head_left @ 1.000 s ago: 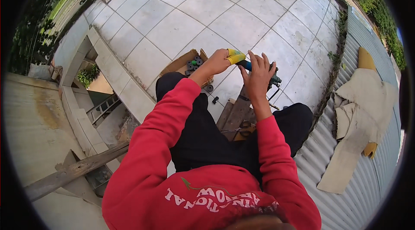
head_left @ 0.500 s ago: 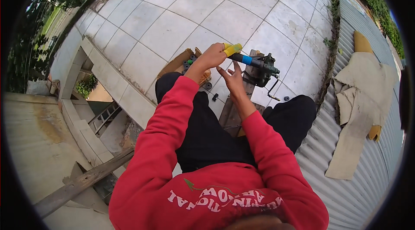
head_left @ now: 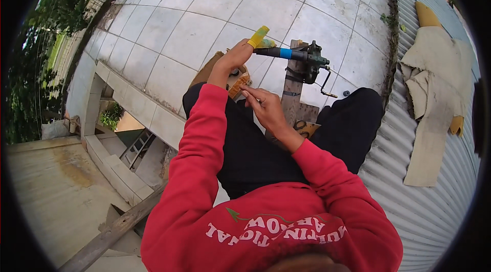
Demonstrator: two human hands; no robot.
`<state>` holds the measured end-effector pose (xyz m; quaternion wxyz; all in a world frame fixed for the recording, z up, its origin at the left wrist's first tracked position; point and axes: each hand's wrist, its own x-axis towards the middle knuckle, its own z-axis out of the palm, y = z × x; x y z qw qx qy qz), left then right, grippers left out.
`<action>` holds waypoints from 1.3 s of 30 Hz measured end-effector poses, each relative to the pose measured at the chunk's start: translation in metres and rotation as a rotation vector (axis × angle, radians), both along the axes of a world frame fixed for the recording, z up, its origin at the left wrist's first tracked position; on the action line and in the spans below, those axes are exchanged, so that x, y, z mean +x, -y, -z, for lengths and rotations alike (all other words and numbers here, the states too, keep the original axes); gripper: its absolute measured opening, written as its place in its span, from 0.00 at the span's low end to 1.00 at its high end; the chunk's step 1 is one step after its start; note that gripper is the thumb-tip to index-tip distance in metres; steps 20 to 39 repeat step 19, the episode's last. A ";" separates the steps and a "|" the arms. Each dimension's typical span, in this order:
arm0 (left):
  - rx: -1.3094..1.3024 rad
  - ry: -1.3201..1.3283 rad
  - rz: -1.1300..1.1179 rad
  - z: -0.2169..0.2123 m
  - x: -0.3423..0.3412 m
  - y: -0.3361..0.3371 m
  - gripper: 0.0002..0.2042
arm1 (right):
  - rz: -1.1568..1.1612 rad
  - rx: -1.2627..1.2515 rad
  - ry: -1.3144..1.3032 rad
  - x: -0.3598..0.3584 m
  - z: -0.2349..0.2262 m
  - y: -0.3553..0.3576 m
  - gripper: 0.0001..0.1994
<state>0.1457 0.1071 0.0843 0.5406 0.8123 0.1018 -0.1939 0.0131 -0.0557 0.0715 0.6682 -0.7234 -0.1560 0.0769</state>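
Note:
A dark green hand-cranked machine (head_left: 313, 62) stands on an upright-looking wooden plank (head_left: 291, 90) between my knees. From its left side runs a black tube (head_left: 271, 52) with a blue band. My left hand (head_left: 239, 54) is at the tube's free end, its yellow-wrapped fingers stretched out and apart; the thumb is hidden. Lower down, my right hand (head_left: 267, 109) has its thumb and fingertips pinched together. Whatever is between them is too small to make out. Just beyond those fingertips lies an orange-brown piece (head_left: 238, 86) by an open cardboard box (head_left: 207, 70).
The crank handle (head_left: 330, 87) juts out right of the machine. A small dark round part (head_left: 346, 93) lies on the tiles near my right knee. Black rings (head_left: 302, 128) rest by the plank. Farther right, a beige cloth (head_left: 434, 72) covers part of the corrugated roof (head_left: 383, 170).
My right hand has left the tube, moved down and left, and pinched its fingers. My left hand has shifted slightly left and up, its wrapped fingers now spread. The view has shifted a little.

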 end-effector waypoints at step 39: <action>-0.265 0.238 0.195 0.023 0.001 0.011 0.22 | -0.064 -0.562 0.851 0.020 -0.047 0.072 0.06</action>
